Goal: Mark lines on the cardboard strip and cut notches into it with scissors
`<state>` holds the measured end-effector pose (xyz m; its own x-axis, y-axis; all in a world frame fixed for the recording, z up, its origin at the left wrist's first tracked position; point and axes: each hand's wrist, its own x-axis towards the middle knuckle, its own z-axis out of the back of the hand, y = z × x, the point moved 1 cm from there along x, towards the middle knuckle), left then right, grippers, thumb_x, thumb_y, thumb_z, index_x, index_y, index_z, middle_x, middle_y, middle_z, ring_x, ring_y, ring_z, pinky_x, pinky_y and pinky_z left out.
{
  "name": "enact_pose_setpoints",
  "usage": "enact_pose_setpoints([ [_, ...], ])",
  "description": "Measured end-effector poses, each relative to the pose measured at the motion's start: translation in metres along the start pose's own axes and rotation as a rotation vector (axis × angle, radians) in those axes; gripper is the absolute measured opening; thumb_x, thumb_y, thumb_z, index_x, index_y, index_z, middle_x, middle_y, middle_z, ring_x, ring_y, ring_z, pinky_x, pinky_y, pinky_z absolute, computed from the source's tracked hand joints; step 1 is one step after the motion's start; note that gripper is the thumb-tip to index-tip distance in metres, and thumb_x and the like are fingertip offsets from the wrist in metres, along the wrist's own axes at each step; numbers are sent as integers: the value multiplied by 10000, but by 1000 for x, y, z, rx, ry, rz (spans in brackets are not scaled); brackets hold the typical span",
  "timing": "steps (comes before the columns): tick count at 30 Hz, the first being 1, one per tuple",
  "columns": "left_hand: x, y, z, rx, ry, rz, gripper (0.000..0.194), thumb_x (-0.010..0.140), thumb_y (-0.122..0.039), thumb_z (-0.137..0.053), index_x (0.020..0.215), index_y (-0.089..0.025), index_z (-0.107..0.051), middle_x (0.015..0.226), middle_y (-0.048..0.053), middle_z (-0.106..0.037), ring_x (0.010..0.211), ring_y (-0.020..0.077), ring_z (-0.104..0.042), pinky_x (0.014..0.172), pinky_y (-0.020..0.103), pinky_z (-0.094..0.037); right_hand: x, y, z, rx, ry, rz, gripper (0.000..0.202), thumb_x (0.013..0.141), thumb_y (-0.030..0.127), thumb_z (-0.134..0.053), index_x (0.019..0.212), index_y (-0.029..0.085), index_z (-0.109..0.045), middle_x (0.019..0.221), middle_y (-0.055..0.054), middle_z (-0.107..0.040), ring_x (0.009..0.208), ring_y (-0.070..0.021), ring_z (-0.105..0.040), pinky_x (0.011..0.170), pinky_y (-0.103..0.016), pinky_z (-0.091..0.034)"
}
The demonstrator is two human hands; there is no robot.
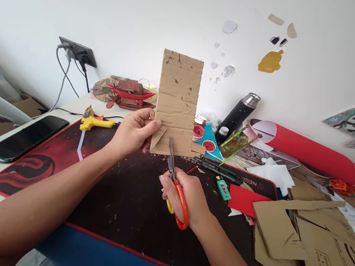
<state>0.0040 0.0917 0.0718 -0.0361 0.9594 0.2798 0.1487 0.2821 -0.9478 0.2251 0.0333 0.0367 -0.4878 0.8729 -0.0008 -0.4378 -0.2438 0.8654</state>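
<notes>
My left hand [137, 131] pinches the lower left edge of a tall rectangular piece of brown cardboard [178, 93], thumb in front. The cardboard stands upright above the mat and has small dark marks and creases. A slanted line or cut crosses its lower left corner. In my right hand [188, 194] is a pair of scissors [183, 209] with red-orange and yellow handles. Their blades point up at the bottom edge of the cardboard, overlapping its lower part. Whether the blades touch it is hard to tell.
On the dark mat [111, 221] lie a yellow glue gun [97, 123], a green cutter [220, 170] and red paper [247, 200]. A phone [26, 138] is at left, cardboard scraps [321, 261] at right. Behind stand paint pots [198, 132] and a black flask [238, 113].
</notes>
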Motion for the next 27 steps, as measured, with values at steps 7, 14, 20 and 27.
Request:
enact_pose_setpoints([
  [7, 2, -2, 1, -25, 15, 19, 477, 853, -560, -928, 828, -232, -583, 449, -107, -561, 234, 103, -482, 219, 163, -301, 1, 1, 0, 17, 17, -4, 409, 1000, 658, -681, 983, 250, -711, 746, -23, -786, 658, -218, -759, 693, -299, -538],
  [14, 2, -2, 2, -22, 28, 27, 481, 852, -561, -930, 828, -233, -580, 442, -109, -559, 233, 102, -484, 224, 155, -304, 2, -3, -1, 41, 28, -10, 478, 962, 712, -724, 1020, 238, -725, 742, -24, -781, 649, -222, -748, 670, -299, -527],
  [20, 3, -2, 0, -47, 8, 39, 518, 809, -576, -957, 806, -226, -575, 454, -109, -561, 224, 94, -468, 216, 155, -299, 1, -3, -1, 49, 30, -7, 500, 957, 723, -727, 1030, 228, -734, 737, -26, -778, 637, -212, -740, 654, -284, -524],
  [27, 3, -2, 0, -48, 10, 41, 517, 818, -586, -948, 819, -227, -576, 443, -111, -555, 225, 98, -470, 217, 153, -302, 0, 0, 3, 0, 34, 5, 649, 917, 847, -690, 1050, 214, -752, 616, 33, -616, 533, -157, -563, 585, -270, -413],
])
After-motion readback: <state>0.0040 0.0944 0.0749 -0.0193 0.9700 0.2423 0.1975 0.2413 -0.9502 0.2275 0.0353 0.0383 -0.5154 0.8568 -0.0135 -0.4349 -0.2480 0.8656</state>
